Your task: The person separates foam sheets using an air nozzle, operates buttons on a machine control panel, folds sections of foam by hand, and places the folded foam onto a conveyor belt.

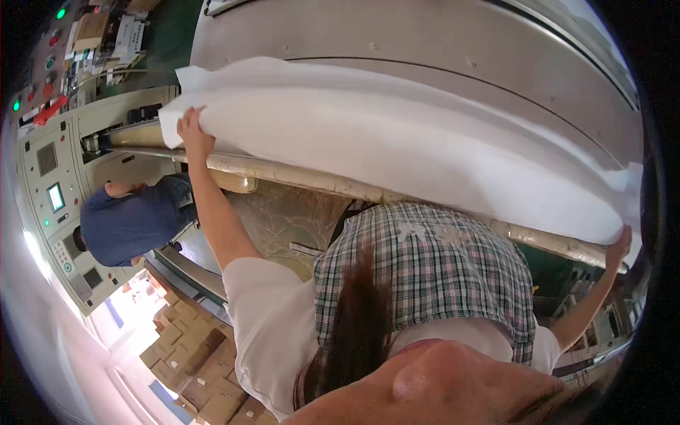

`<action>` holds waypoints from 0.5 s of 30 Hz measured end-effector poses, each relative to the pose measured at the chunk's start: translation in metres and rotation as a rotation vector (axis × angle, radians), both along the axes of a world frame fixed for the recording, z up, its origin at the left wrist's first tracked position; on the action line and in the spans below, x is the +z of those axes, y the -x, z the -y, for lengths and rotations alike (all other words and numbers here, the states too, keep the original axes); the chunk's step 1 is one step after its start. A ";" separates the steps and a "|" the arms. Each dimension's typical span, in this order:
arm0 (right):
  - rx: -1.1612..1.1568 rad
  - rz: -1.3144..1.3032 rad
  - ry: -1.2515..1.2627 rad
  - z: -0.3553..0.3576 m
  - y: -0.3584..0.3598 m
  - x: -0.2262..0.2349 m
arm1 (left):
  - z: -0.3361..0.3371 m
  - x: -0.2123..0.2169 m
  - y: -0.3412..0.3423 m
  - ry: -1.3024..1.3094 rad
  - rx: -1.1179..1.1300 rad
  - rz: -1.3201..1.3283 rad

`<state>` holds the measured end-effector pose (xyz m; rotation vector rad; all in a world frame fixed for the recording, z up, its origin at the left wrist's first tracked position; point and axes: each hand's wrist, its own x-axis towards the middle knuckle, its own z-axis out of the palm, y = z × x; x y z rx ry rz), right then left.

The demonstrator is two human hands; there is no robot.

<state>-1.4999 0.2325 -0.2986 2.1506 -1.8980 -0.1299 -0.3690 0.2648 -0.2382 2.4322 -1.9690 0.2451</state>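
Observation:
A long white sheet (368,134), thin and slightly wavy at its edges, stretches across in front of me. My left hand (195,133) grips its left end, the fingers closed over the edge. At the far right, my right hand (620,248) pinches the other end near its lower corner. Both arms are spread wide. Just below the sheet runs a long bar (304,183) with a yellowish, tape-like covering, partly hidden by the sheet and my checked apron (425,276).
A metal machine panel (425,42) rises behind the sheet. On the left, a person in a dark blue shirt (134,219) bends beside a control cabinet (53,163) with lit screens. Stacked cardboard boxes (188,340) fill the lower left. A red-handled control (49,111) sits upper left.

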 end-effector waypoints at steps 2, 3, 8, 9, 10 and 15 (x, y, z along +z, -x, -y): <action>-0.059 0.073 -0.062 -0.014 -0.043 -0.012 | -0.028 -0.011 0.007 -0.070 0.054 -0.008; -0.075 0.073 -0.056 -0.024 -0.043 -0.016 | -0.033 -0.020 0.009 -0.136 0.100 -0.032; -0.166 -0.024 -0.255 -0.024 -0.068 -0.002 | -0.051 -0.025 0.000 -0.223 0.097 -0.035; -0.164 -0.030 -0.263 -0.023 -0.061 0.000 | -0.047 -0.023 -0.002 -0.238 0.075 -0.032; -0.157 -0.081 -0.305 -0.022 -0.054 0.002 | -0.043 -0.019 -0.005 -0.247 0.078 -0.035; -0.025 -0.012 -0.749 0.016 0.010 0.008 | -0.010 0.028 -0.042 -0.782 0.114 -0.070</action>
